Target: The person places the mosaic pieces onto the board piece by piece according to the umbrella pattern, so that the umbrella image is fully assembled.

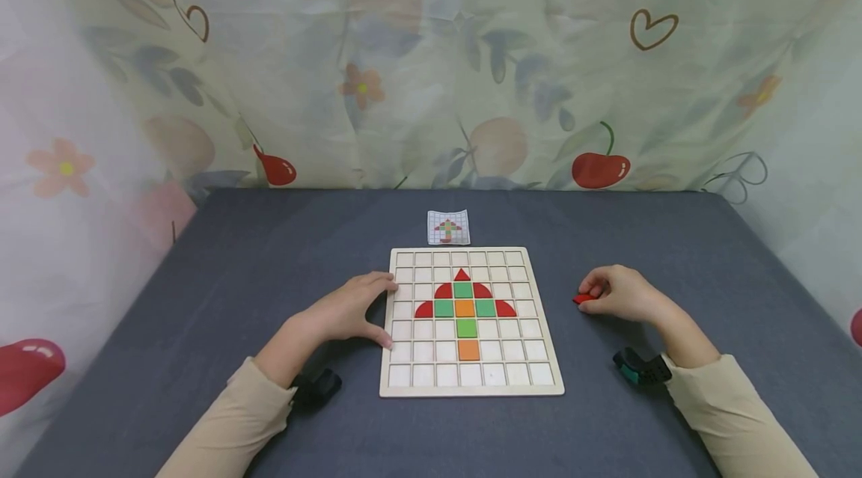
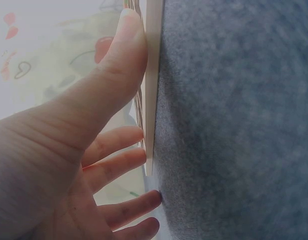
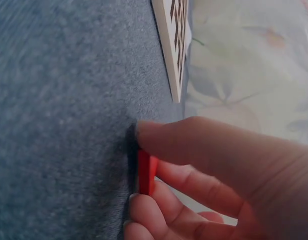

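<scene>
My right hand [image 1: 619, 292] is low over the cloth to the right of the board, its thumb and fingers pinching a small red tile [image 3: 145, 172]. Part of that tile is hidden by the fingers. My left hand [image 1: 346, 307] rests at the left edge of the pale wooden grid board [image 1: 471, 391], with thumb and fingers spread and fairly straight. In the left wrist view the thumb [image 2: 128, 45] lies against the board's rim. Coloured tiles sit in the grid: a red triangle [image 1: 461, 275] on top, red quarter-rounds [image 1: 506, 309] at the sides, green squares [image 1: 466, 328] and orange squares [image 1: 468, 350].
A small pattern card [image 1: 448, 228] lies just behind the board, showing a similar coloured figure on a grid. Dark grey cloth [image 1: 303, 231] covers the table. A printed curtain [image 1: 404, 89] hangs at its back edge. Each wrist wears a dark camera band [image 1: 643, 369].
</scene>
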`<state>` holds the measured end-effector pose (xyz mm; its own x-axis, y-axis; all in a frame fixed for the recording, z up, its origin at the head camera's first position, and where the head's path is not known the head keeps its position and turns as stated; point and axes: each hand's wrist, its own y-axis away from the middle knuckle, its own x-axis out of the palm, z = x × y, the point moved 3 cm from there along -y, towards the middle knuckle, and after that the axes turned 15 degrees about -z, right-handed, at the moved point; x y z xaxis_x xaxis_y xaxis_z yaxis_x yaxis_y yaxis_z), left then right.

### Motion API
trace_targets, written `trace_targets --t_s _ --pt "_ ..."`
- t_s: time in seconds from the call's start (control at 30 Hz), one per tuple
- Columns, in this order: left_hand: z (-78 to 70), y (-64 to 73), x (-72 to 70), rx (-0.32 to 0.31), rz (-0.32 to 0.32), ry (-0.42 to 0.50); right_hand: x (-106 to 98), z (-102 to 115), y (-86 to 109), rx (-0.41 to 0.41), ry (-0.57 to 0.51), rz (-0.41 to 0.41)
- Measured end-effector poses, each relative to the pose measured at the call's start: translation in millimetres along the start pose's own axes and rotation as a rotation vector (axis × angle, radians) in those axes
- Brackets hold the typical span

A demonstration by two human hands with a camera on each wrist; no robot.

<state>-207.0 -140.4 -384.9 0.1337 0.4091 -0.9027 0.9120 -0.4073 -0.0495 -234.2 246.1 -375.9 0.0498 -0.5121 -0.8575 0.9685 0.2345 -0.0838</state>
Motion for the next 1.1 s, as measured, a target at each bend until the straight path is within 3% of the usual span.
trace_targets --t_s 0.2,0.53,0.83,1.1 --pt "0.1 -0.3 0.0 -0.001 0.002 -0.001 -3 6 -0.5 -0.021 0.002 -0.036" --pt "-0.1 -0.1 -0.4 -0.003 0.004 0.001 -4 22 3.7 -0.06 -0.09 -0.094" --pt "0.3 0.3 -0.6 -0.002 0.003 0.004 0 42 8.0 -0.057 -0.184 -0.046" --pt "0.3 0.2 -0.5 -0.008 0.004 0.0 15 57 8.9 -0.093 -0.375 0.069"
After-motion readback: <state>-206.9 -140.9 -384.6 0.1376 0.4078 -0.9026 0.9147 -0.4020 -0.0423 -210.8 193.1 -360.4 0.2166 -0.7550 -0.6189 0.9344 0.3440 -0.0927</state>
